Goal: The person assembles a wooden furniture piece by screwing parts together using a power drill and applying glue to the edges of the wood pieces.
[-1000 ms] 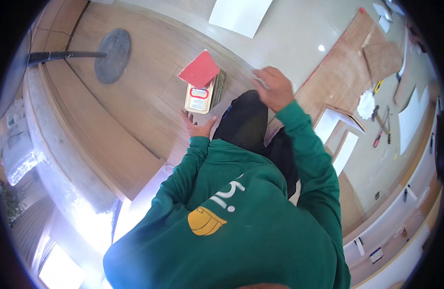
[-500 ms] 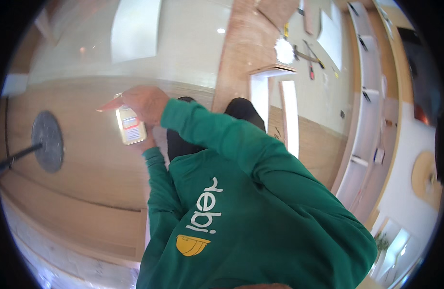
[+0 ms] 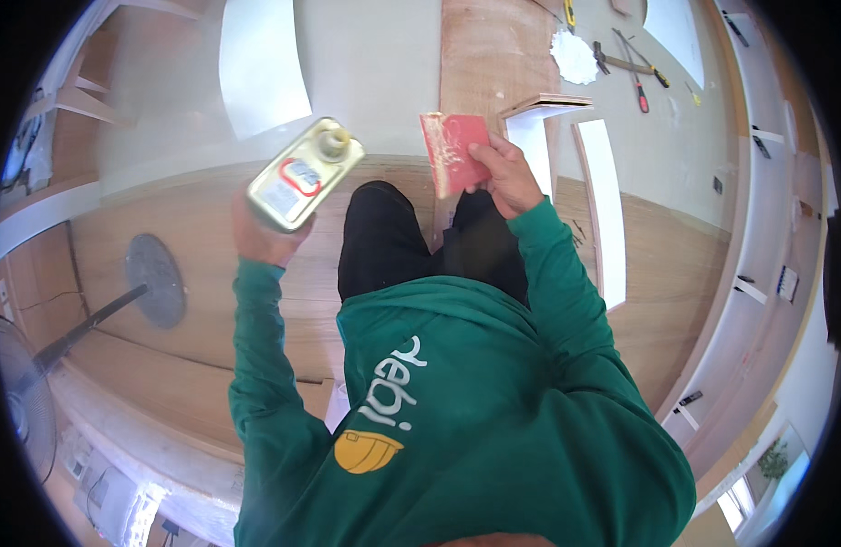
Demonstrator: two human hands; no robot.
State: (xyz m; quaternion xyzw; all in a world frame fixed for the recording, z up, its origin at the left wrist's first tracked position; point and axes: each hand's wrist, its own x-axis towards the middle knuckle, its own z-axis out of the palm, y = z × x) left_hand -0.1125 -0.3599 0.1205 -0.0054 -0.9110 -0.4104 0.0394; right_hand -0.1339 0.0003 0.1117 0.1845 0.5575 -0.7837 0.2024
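Observation:
My left hand is wrapped round the lower end of a rectangular metal can, cream with a printed label. The can is tilted, and its round spout faces up and to the right. My right hand pinches a flat red spreader between thumb and fingers, above my right knee. Pale, streaky residue covers the spreader's left edge. A gap separates the can from the spreader. Some fingers of both hands are hidden behind what they hold.
A wooden board lies ahead. White-faced panels stand to its right, near a hammer and a red-handled screwdriver. On the left is a fan's round base. A white sheet lies at far left.
My right hand has left the can's top and moved right, where the red spreader now shows plainly. My left hand has tilted the can and brought it slightly right and farther away.

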